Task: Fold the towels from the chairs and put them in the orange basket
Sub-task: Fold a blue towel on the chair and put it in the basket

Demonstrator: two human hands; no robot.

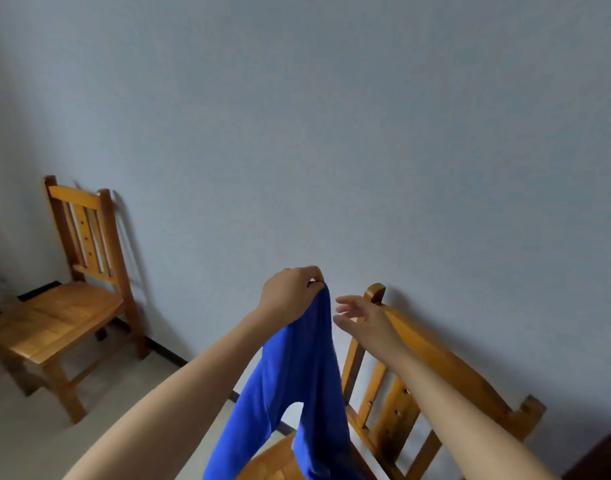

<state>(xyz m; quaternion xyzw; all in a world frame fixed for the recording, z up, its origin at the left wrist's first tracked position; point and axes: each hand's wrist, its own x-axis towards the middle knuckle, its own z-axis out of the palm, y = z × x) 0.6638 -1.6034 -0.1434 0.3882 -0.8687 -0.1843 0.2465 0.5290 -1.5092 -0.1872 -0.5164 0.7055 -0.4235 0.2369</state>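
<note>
A bright blue towel (pixel 297 382) hangs down in front of me, pinched at its top corner by my left hand (pixel 290 292). Its lower part drapes toward the seat of the near wooden chair (pixel 435 355) at the lower right. My right hand (pixel 362 318) hovers just to the right of the towel's top, fingers spread and holding nothing, in front of that chair's backrest. The orange basket is out of view.
A second wooden chair (pixel 68 306) stands against the pale wall (pixel 331 133) at the left, its seat bare. Light floor tiles (pixel 37 438) lie between the two chairs. A dark edge of something shows at the bottom right corner.
</note>
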